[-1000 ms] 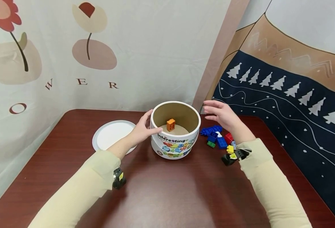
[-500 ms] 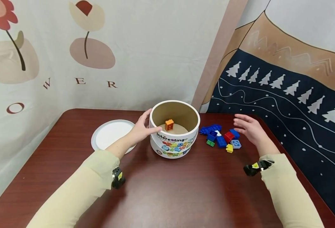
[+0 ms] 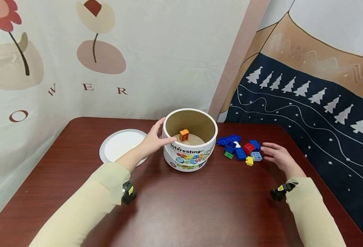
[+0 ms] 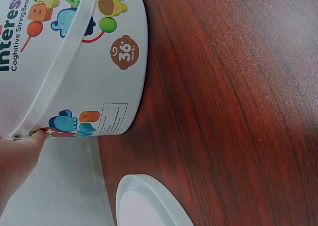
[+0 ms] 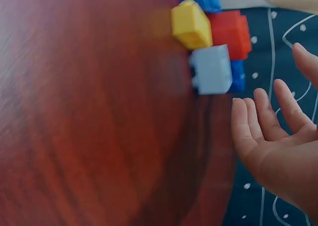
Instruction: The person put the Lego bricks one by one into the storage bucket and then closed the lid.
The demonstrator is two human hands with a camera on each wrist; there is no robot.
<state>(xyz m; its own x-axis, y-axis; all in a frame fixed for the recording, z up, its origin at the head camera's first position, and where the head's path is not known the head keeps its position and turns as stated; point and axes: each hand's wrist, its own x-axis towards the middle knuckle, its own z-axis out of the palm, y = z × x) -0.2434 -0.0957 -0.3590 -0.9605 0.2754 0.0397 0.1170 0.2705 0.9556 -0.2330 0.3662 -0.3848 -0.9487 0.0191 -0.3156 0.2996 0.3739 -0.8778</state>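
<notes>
A round white bucket [image 3: 185, 161] with colourful printing stands in the middle, its top uncovered. An orange block [image 3: 184, 135] lies inside it. My left hand [image 3: 153, 140] holds the bucket's left side, thumb at the front by the rim and fingers round the outer wall. In the left wrist view only part of the thumb [image 4: 22, 154] shows against the bucket. Beside the block pile, my right hand [image 3: 281, 158] hovers with its fingers spread and nothing in them. Nearest to it are a light-blue block [image 3: 256, 156] and a blue block [image 3: 255, 144].
More blocks lie right of the bucket: a red block [image 3: 248, 148], a yellow block [image 3: 249, 161], a green block [image 3: 229, 155] and several blue ones. A white lid [image 3: 119, 142] lies flat at the left. Printed cloths hang behind the table [image 3: 200, 209].
My right hand has swung from above the blocks to their right side and come down lower. My left hand and the bucket have stayed in place.
</notes>
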